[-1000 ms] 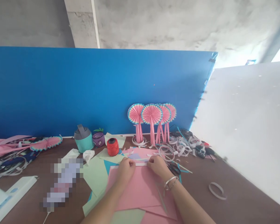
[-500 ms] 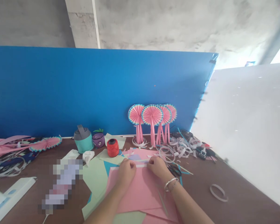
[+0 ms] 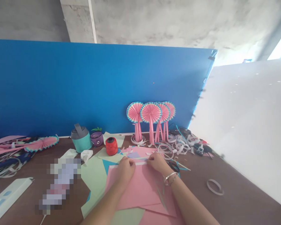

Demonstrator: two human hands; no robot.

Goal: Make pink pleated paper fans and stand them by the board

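Observation:
Pink paper sheets [image 3: 140, 190] lie in front of me, with a white strip [image 3: 141, 163] along the far edge of the top one. My left hand [image 3: 126, 170] is closed at the strip's left part, fingertips pinched at the edge. To its right, my right hand [image 3: 157, 162] is likewise closed on the same edge, a bracelet at the wrist. Thumbs and curled fingers hide what is pinched, most likely the strip and paper edge. Green sheets [image 3: 93, 175] and blue paper stick out beneath the pink ones.
Pink pleated fans [image 3: 151, 113] stand against the blue panel [image 3: 84, 84]. A red spool [image 3: 111, 146], purple cup [image 3: 96, 138] and teal container [image 3: 81, 140] stand left of them. Black scissors [image 3: 174, 166], tape rings and white scraps [image 3: 182, 143] lie right; a tape roll [image 3: 214, 187] lies farther right.
The whole view has shifted slightly, with objects appearing a little higher and further left. Both hands keep their closed pose at the sheet's far edge.

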